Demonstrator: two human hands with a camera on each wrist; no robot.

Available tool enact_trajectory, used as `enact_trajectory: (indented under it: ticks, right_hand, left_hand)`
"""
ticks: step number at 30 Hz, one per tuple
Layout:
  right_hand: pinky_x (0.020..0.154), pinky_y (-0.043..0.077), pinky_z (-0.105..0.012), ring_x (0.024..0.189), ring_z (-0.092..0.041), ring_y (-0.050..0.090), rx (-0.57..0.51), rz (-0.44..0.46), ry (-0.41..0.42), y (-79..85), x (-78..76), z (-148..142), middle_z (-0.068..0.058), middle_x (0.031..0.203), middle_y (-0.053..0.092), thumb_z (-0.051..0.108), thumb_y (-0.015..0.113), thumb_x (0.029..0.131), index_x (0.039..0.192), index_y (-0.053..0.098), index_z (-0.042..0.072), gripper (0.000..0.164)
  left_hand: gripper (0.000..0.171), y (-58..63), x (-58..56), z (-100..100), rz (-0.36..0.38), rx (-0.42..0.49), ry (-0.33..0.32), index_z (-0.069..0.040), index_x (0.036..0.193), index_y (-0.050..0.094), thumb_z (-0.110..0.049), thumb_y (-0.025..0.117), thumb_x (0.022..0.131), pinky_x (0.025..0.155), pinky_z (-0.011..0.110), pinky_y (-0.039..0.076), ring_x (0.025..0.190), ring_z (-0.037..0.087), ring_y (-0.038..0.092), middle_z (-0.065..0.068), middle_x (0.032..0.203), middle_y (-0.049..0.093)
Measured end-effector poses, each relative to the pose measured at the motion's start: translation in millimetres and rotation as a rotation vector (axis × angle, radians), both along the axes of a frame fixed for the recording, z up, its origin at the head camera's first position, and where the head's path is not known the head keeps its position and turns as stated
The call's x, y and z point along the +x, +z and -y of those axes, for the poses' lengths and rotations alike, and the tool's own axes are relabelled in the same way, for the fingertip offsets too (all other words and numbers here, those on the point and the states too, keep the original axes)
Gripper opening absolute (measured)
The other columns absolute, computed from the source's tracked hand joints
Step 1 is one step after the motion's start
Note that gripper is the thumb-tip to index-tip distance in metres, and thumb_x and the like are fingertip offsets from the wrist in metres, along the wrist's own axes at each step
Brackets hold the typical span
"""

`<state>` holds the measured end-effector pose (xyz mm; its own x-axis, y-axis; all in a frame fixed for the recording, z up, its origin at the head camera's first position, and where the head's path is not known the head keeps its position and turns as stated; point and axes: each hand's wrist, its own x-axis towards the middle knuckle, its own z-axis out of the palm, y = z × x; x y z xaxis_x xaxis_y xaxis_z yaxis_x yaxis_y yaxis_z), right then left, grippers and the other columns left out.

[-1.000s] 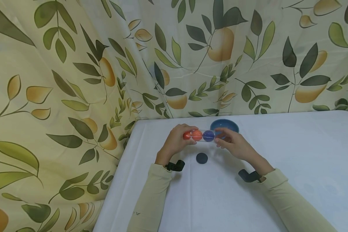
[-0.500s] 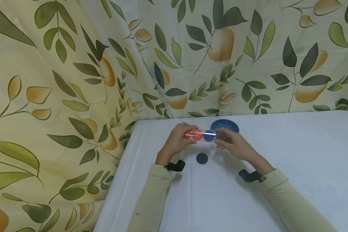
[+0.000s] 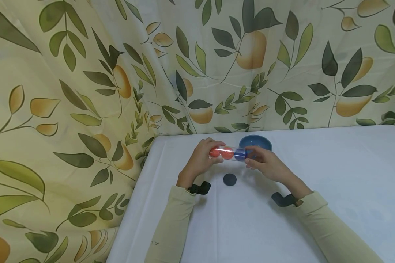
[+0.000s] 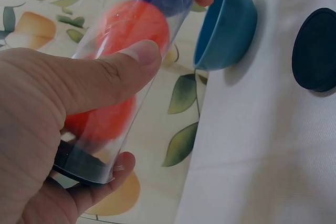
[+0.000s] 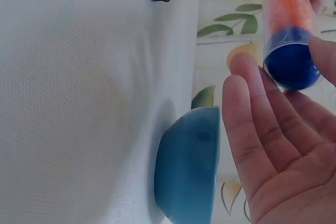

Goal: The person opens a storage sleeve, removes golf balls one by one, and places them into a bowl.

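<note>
My left hand grips a clear plastic tube near its dark-capped end, the thumb across its side. The tube lies nearly level above the table in the head view. Inside are two orange-red balls and a blue ball, which sits at the uncapped end. My right hand is at that end, its fingers extended below the blue ball and its thumb at the tube's edge in the right wrist view. A round dark lid lies on the table in front of the tube.
Behind the right hand stands a blue bowl, partly hidden by the fingers in the head view. A white cloth covers the table. A leaf-and-fruit patterned curtain hangs behind and to the left.
The blue ball and the orange-red balls have shifted right along the tube, toward the uncapped end. The tube has also moved slightly right; both hands have stayed nearly in place.
</note>
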<state>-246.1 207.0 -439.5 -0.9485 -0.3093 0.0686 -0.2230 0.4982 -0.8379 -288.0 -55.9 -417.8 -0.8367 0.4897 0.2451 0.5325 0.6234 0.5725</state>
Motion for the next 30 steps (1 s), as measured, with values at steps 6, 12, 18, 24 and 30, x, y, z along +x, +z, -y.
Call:
enact_trajectory:
  ticks: [6,12,18,24,30]
  right_hand:
    - [0.089,0.060,-0.047,0.098,-0.026,0.073,0.025,0.015,-0.029,0.2,0.7,-1.0,-0.022,0.122,0.067,0.030,0.066,0.101,0.148,0.046,0.004,0.057]
    - [0.087,0.061,-0.047,0.097,-0.027,0.072,0.033,0.005,-0.051,-1.0,0.3,-2.3,-0.019,0.117,0.069,0.032,0.068,0.100,0.143,0.050,0.004,0.055]
    - [0.084,0.061,-0.042,0.096,-0.026,0.070,0.050,-0.001,-0.085,2.5,1.0,-3.8,-0.017,0.113,0.070,0.033,0.069,0.099,0.137,0.053,0.004,0.051]
    - [0.077,0.055,-0.029,0.099,-0.028,0.065,0.087,-0.016,-0.129,7.7,2.9,-5.5,-0.017,0.116,0.068,0.037,0.071,0.097,0.134,0.055,0.004,0.052]
    - [0.077,0.054,-0.029,0.104,-0.031,0.064,0.093,-0.026,-0.141,8.6,3.0,-7.1,-0.021,0.125,0.065,0.035,0.070,0.098,0.138,0.054,0.004,0.054]
  left_hand:
    - [0.051,-2.2,-1.1,1.6,-0.025,0.028,-0.010,-0.019,0.132,0.068,-0.018,0.086,0.083,0.092,0.034,0.047,0.111,0.019,0.053,0.003,0.123,0.066]
    - [0.053,-3.9,-1.7,1.6,0.004,0.045,-0.005,-0.021,0.133,0.068,-0.018,0.086,0.083,0.088,0.032,0.046,0.109,0.018,0.052,0.001,0.124,0.066]
    - [0.053,-5.7,-2.2,2.3,0.030,0.066,0.001,-0.022,0.133,0.068,-0.018,0.085,0.084,0.089,0.033,0.046,0.110,0.017,0.052,0.001,0.126,0.065]
    - [0.052,-7.5,-4.1,3.1,0.042,0.091,0.003,-0.021,0.133,0.068,-0.017,0.085,0.084,0.090,0.032,0.047,0.113,0.018,0.054,0.002,0.127,0.065]
    - [0.053,-8.0,-5.0,3.5,0.052,0.114,0.010,-0.021,0.133,0.068,-0.017,0.086,0.083,0.088,0.031,0.049,0.111,0.018,0.054,0.002,0.126,0.065]
